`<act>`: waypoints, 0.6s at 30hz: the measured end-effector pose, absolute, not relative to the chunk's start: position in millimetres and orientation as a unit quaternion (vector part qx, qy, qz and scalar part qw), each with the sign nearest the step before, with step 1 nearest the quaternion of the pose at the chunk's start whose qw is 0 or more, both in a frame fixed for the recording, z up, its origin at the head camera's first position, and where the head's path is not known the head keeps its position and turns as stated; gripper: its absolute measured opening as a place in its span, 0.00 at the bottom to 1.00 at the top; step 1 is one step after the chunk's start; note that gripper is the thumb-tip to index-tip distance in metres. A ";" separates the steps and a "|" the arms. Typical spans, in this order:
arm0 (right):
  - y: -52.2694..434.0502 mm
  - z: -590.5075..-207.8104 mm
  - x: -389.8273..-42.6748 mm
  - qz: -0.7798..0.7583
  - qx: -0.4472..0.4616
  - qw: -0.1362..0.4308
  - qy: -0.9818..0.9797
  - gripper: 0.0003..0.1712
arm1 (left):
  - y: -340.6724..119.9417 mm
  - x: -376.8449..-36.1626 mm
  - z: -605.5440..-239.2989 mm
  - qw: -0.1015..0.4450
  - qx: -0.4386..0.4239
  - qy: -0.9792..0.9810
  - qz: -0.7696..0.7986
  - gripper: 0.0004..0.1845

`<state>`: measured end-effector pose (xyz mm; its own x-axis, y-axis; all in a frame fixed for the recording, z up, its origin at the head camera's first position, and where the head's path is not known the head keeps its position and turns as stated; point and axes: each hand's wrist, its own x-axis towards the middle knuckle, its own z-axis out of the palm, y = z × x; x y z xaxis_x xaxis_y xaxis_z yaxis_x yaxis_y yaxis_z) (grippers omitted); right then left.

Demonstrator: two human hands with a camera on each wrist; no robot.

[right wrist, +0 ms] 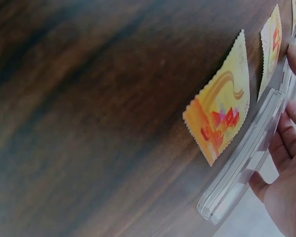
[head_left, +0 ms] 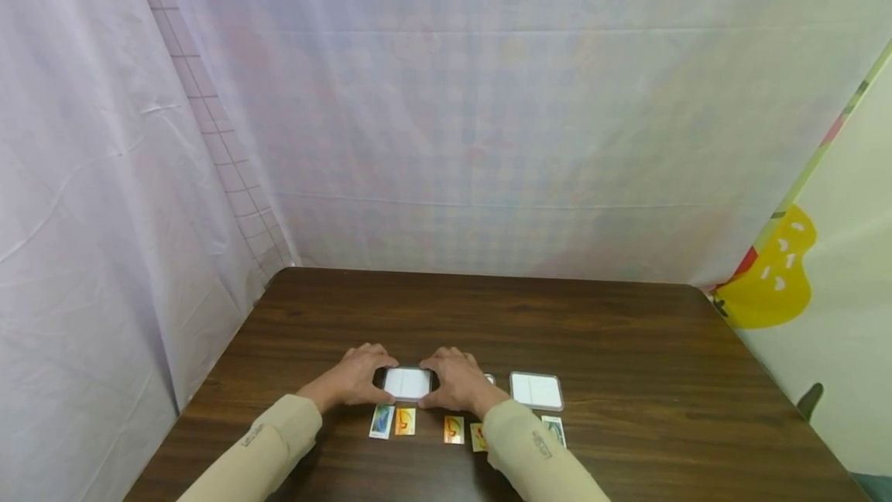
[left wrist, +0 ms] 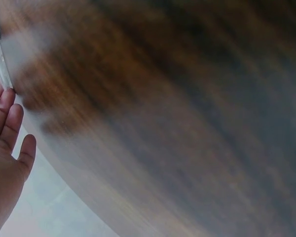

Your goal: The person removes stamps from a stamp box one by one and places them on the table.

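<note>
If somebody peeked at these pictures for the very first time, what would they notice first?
Probably the two hands, left hand and right hand, meeting around a small clear case near the front of the dark wooden table. Next, the row of colourful stamps lying just in front of the case, and a second clear case to the right. Pale cloth sheets hang all around the table.

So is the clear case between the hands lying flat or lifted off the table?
Flat: the clear case rests on the table, left hand and right hand gripping its ends.
</note>
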<state>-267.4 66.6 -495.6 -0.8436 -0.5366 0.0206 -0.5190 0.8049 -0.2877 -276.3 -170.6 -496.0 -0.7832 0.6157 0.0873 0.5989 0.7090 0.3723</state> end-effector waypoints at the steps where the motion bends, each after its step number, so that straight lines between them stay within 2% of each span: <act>1: 66.8 -495.5 -267.3 -0.141 -0.278 0.030 0.950 0.38 | -170.4 -276.4 -496.1 0.022 0.329 0.924 0.195 0.31; 12: 68.0 -493.7 -267.3 -0.144 -0.279 0.034 0.949 0.39 | -169.3 -276.7 -492.4 0.033 0.326 0.923 0.203 0.34; 18: 69.3 -493.6 -267.1 -0.156 -0.270 0.040 0.949 0.41 | -170.0 -277.9 -491.8 0.013 0.317 0.925 0.210 0.30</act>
